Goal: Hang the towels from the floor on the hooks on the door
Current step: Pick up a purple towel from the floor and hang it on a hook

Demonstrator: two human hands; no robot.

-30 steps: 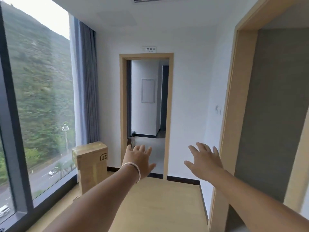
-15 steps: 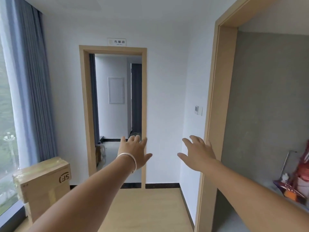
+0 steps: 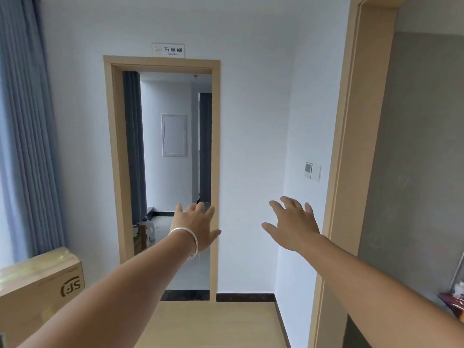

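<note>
Both hands were held out empty with fingers spread, the left hand (image 3: 194, 228) at 11 o'clock and the right hand (image 3: 293, 224) at 1 o'clock. No towels, hooks or door showed; finding them came first, probably beyond the doorway (image 3: 163, 156) at 12 o'clock.

white walls (image 3: 253, 136), pale wood floor (image 3: 216, 322), blue-grey curtain (image 3: 25, 136) at left (daylit), wood-framed doorway (image 3: 112, 156) ahead, cardboard box (image 3: 37, 285) lower left.
</note>
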